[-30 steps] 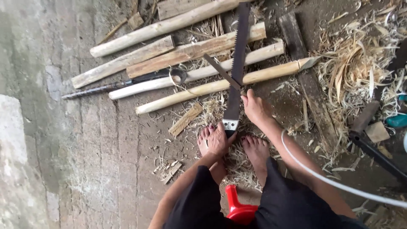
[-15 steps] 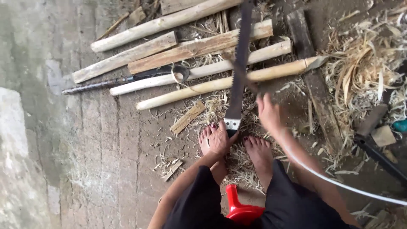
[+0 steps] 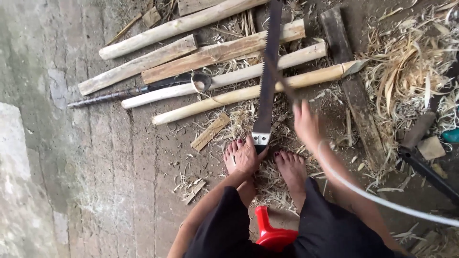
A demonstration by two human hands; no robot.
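Note:
A long dark saw (image 3: 270,62) with a toothed edge lies lengthwise in front of me, over several peeled wooden poles (image 3: 229,98). My left hand (image 3: 248,155) grips its near handle end, just above my bare feet (image 3: 291,167). To the right of the blade is my right hand (image 3: 306,124), blurred by motion. It is closed on a thin dark rod (image 3: 282,86) that slants up to the saw's teeth.
Split boards (image 3: 220,52) and a dark plank (image 3: 349,76) lie among the poles. A metal auger bit (image 3: 105,97) sits at the left, and a heap of wood shavings (image 3: 406,62) at the right. A white cable (image 3: 382,200) crosses my right arm. A red stool (image 3: 270,231) is under me.
My right hand has moved rightward and toward me with the thin rod, away from the saw's middle. My left hand has stayed on the saw handle.

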